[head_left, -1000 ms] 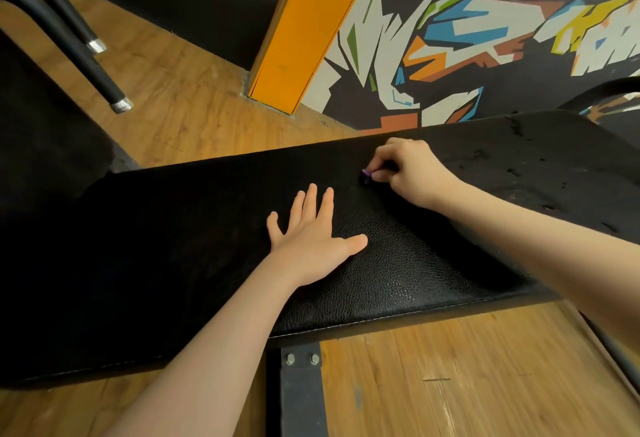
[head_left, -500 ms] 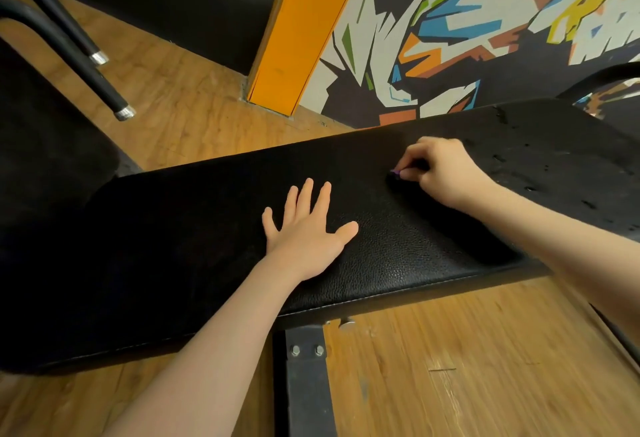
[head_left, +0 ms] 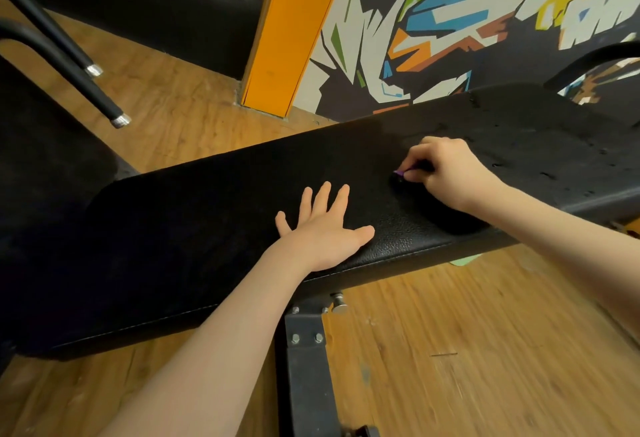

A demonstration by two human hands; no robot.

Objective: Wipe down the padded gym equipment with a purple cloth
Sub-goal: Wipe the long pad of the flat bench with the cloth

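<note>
While the left hand [head_left: 323, 232] lies flat, fingers spread, on the black padded bench [head_left: 194, 225], the right hand [head_left: 446, 170] beside it pinches a purple cloth [head_left: 399, 172] against the pad.

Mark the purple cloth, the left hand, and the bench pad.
purple cloth [head_left: 399, 172], head view, the small corner poking out of the right fist.
left hand [head_left: 323, 230], head view, back of the hand, flat on the pad.
bench pad [head_left: 214, 215], head view, bare top surface.

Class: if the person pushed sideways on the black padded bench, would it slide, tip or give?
The padded bench probably yields slightly under the flat left hand. Its bolted steel post suggests it is heavy and unlikely to slide or tip.
</note>
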